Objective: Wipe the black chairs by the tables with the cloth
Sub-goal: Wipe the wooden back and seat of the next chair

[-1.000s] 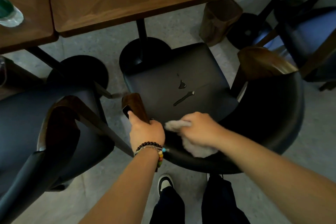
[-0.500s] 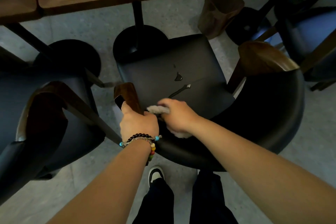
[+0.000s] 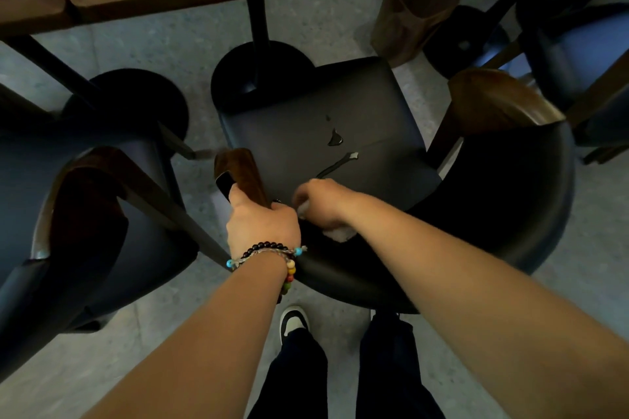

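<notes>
At the far left a second black chair stands beside the one in work, not yet under the cloth; next comes the left hand, its fingers curled round the wooden armrest end of the middle black chair, steadying it; just to the right the right hand is closed on the pale cloth, bunched under the palm and pressed to the inner curve of the backrest where it meets the seat; the step in hand looks to be wiping that rear corner; ahead of the knuckles small wet patches lie on the seat, so the next move probably calls for carrying the cloth forward over them with firm, even pressure.
</notes>
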`<state>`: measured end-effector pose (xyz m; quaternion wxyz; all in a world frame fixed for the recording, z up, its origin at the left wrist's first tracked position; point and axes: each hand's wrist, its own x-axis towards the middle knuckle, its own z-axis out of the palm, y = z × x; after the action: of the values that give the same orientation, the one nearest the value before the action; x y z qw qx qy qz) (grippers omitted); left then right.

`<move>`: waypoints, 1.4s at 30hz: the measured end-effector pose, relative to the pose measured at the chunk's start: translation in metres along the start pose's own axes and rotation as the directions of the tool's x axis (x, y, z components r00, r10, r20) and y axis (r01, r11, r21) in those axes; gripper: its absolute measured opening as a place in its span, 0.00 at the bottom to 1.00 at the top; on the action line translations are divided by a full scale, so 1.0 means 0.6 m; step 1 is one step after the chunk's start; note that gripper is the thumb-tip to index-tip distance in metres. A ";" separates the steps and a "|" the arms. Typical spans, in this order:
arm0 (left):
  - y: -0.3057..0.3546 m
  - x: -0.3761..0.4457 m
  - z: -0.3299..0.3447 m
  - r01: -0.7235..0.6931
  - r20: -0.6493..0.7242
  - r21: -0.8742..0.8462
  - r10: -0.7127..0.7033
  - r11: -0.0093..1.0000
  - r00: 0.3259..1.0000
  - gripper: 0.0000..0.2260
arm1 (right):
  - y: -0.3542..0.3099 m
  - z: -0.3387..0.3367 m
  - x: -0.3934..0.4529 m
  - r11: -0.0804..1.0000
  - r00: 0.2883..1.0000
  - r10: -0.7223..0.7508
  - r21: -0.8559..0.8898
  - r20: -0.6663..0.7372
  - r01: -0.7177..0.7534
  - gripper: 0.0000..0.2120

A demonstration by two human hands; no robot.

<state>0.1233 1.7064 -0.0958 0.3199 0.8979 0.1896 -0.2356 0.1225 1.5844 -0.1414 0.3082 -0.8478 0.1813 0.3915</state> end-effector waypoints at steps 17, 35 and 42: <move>-0.005 0.005 0.005 -0.005 -0.017 -0.036 0.004 0.999 1.000 0.32 | -0.019 -0.004 -0.059 0.933 0.990 -0.012 0.354 -0.138 0.061 0.14; -0.010 0.006 0.003 -0.037 0.010 -0.088 0.038 0.995 0.999 0.33 | 0.009 0.011 -0.163 0.948 0.967 -0.002 0.306 -0.254 0.082 0.07; -0.010 -0.025 0.000 -0.445 -0.144 0.185 0.472 0.876 0.870 0.37 | 0.026 0.013 -0.157 0.976 0.944 -0.085 0.163 -0.319 0.143 0.14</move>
<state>0.1081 1.7078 -0.0903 0.2814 0.9559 -0.0183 -0.0819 0.0505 1.5843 -0.0783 0.3752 -0.8757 0.2134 0.2165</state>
